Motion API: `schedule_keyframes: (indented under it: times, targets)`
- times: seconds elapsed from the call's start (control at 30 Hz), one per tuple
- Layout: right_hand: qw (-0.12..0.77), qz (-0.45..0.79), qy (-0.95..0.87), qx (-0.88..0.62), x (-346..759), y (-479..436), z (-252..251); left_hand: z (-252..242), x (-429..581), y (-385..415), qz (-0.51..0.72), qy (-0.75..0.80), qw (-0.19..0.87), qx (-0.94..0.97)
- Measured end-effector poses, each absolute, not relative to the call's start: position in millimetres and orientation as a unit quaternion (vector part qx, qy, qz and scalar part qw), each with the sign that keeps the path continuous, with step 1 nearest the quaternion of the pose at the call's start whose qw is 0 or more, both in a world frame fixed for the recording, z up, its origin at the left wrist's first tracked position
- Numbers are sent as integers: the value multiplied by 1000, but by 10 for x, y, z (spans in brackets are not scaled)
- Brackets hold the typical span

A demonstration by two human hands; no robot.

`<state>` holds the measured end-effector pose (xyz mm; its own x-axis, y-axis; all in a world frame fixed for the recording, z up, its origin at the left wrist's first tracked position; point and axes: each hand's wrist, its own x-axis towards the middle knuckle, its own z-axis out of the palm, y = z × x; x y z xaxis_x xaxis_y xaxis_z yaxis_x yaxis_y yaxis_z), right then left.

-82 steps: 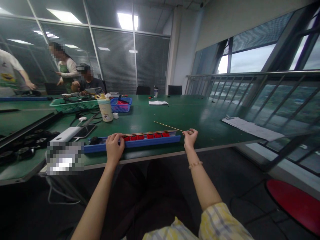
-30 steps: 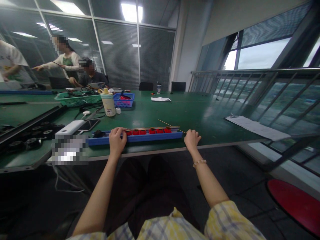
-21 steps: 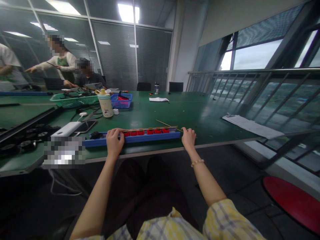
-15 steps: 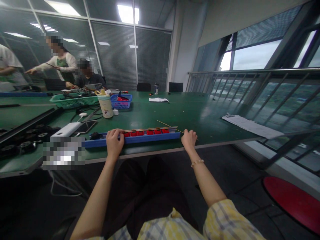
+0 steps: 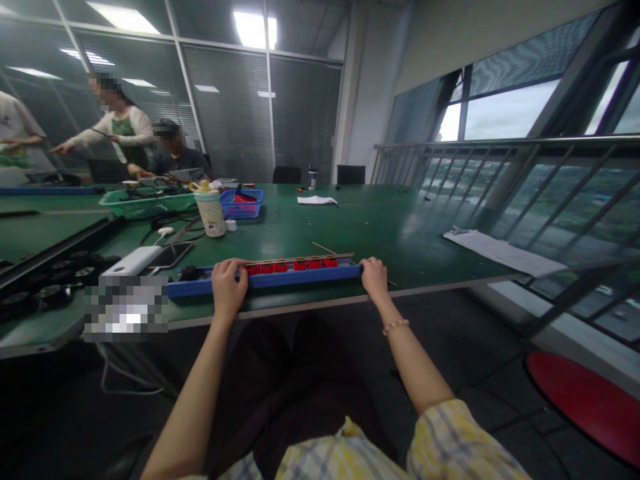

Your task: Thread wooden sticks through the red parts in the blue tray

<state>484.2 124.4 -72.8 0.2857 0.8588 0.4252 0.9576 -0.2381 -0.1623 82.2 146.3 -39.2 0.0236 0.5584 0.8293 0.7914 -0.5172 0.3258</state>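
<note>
A long blue trough [image 5: 300,275] lies near the table's front edge, with several red pieces [image 5: 314,263] in a row inside it. My left hand [image 5: 230,283] is closed over the trough left of its middle, fingers curled on the rim. From beside those fingers a thin rod [image 5: 345,255] runs along the trough's far side. My right hand [image 5: 375,277] is closed at the trough's right end, its fingertips partly hidden. A second thin stick [image 5: 323,247] lies slantwise behind the trough, and a stick end shows right of my right hand. A black part [image 5: 191,272] sits in the trough's left end.
At left are a white power bank [image 5: 131,261], a phone [image 5: 173,255] and several black round parts [image 5: 53,293]. Farther back stand a cup [image 5: 210,213], a green basket [image 5: 150,205] and a blue basket [image 5: 253,210]. Papers [image 5: 505,250] lie at right. Other people are at the far left.
My right hand has moved slightly left, from just beside the trough onto its right end. My left hand stays where it was.
</note>
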Motion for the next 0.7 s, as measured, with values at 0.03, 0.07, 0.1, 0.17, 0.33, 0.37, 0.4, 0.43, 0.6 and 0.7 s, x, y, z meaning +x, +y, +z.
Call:
schedule_keyframes:
  times: [0.03, 0.07, 0.1, 0.17, 0.33, 0.37, 0.4, 0.43, 0.6, 0.7]
  targets:
    - [200, -125, -578, -781, 4842, 1244, -731, -392, 822, 1464, -510, -478, 115, -706]
    - [202, -125, -572, -785, 4842, 1242, -734, -392, 822, 1465, -510, -477, 115, -706]
    - [205, -125, -566, -788, 4841, 1240, -735, -392, 823, 1466, -511, -477, 116, -706]
    - [213, -124, -556, -794, 4840, 1234, -737, -391, 825, 1465, -511, -476, 118, -706]
    - [251, -138, -534, -796, 4841, 1236, -777, -383, 829, 1452, -521, -476, 131, -696]
    - [262, -144, -533, -792, 4842, 1239, -791, -382, 830, 1450, -522, -477, 133, -694]
    - [273, -151, -534, -786, 4843, 1243, -805, -381, 830, 1448, -524, -479, 135, -691]
    - [286, -159, -538, -777, 4847, 1248, -815, -381, 830, 1447, -524, -481, 136, -690]
    - [396, -197, -548, -710, 4912, 1295, -793, -375, 831, 1450, -524, -493, 138, -681]
    - [519, -158, -524, -657, 4967, 1361, -726, -371, 828, 1447, -523, -497, 138, -678]
